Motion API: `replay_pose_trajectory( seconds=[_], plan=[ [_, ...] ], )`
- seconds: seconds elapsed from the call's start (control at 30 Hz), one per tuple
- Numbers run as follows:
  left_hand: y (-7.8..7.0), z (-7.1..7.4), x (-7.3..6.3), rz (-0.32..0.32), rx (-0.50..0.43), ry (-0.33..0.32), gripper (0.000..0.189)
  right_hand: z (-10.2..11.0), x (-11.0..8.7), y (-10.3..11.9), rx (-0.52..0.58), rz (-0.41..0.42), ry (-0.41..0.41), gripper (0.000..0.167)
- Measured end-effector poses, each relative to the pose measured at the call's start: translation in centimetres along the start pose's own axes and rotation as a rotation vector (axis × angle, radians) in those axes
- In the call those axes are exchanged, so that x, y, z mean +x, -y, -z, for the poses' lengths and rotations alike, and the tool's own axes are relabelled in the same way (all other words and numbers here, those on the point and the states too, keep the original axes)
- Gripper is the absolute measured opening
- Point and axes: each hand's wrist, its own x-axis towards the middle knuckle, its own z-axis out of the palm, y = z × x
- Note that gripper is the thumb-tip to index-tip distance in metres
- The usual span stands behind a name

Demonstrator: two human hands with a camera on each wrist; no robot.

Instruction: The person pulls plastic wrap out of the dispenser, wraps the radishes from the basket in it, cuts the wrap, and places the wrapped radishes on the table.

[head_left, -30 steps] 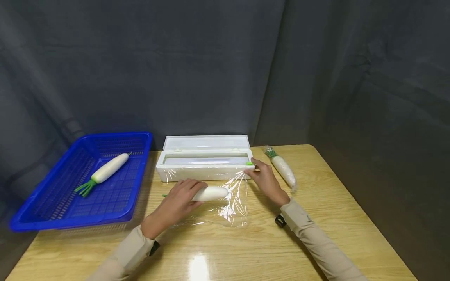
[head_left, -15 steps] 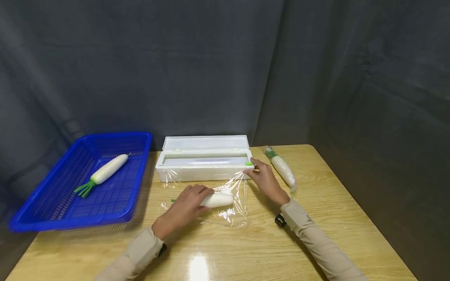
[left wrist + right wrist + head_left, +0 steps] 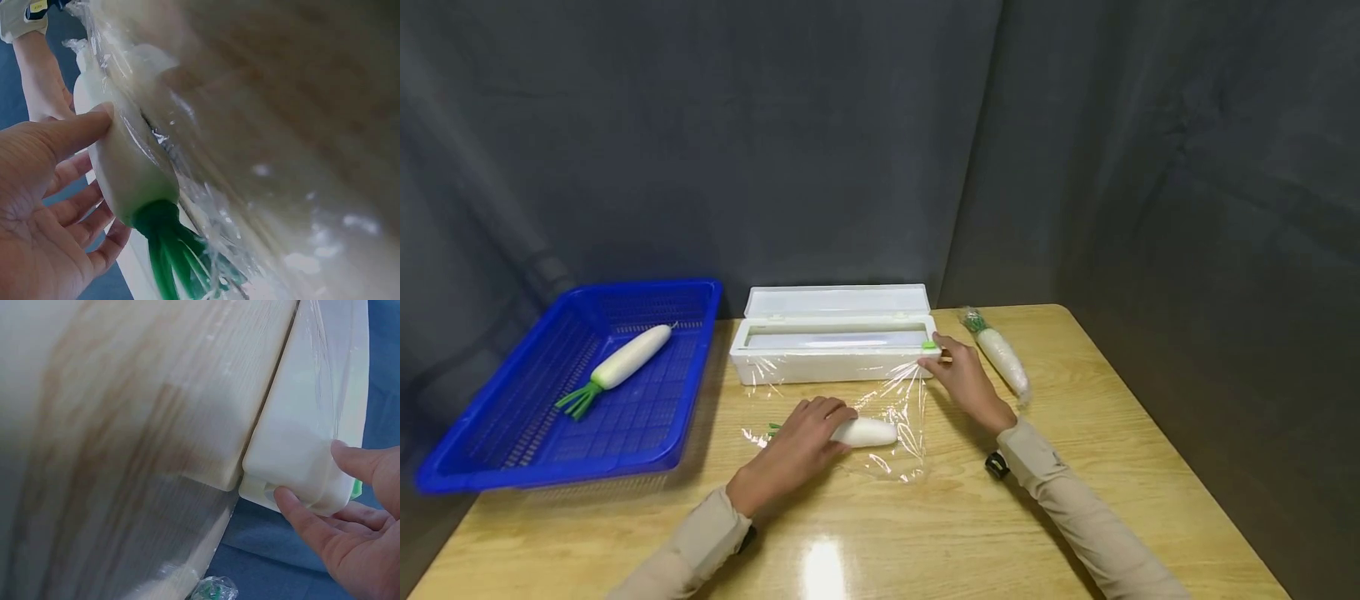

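On a sheet of clear cling film [image 3: 907,408] lies a white radish [image 3: 871,432] with green leaf stalks. My left hand [image 3: 801,442] grips it round the middle; in the left wrist view the thumb is on one side and the fingers are behind it, with the green stalks [image 3: 165,250] sticking out beyond. The film runs back to a white cling film dispenser [image 3: 820,367], whose lid stands raised. My right hand [image 3: 966,379] holds the dispenser's right front corner, beside a small green slider [image 3: 928,345]. The right wrist view shows thumb and fingers round that corner.
At the left stands a blue plastic basket [image 3: 696,383] with a bare radish [image 3: 632,357] in it. Right of the dispenser lies a radish wrapped in film [image 3: 1002,360]. A dark curtain [image 3: 835,150] hangs behind the wooden table [image 3: 940,533].
My left hand has brought the radish a little to the right and towards me on the film, and it has since nearly stopped. The right hand keeps its place on the dispenser.
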Motion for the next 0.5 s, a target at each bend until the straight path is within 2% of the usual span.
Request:
replay_pose_trajectory(
  seconds=[0.33, 0.5],
  plan=[
    [-0.5, 0.8, -1.3, 0.029, 0.001, 0.03, 0.052, 0.2, -0.1, 0.0, -0.024, 0.007, 0.004, 0.059],
    [-0.5, 1.1, -1.4, 0.048, 0.028, 0.025, 0.051, 0.2, 0.0, 0.0, 0.002, 0.001, 0.01, 0.058]
  ],
)
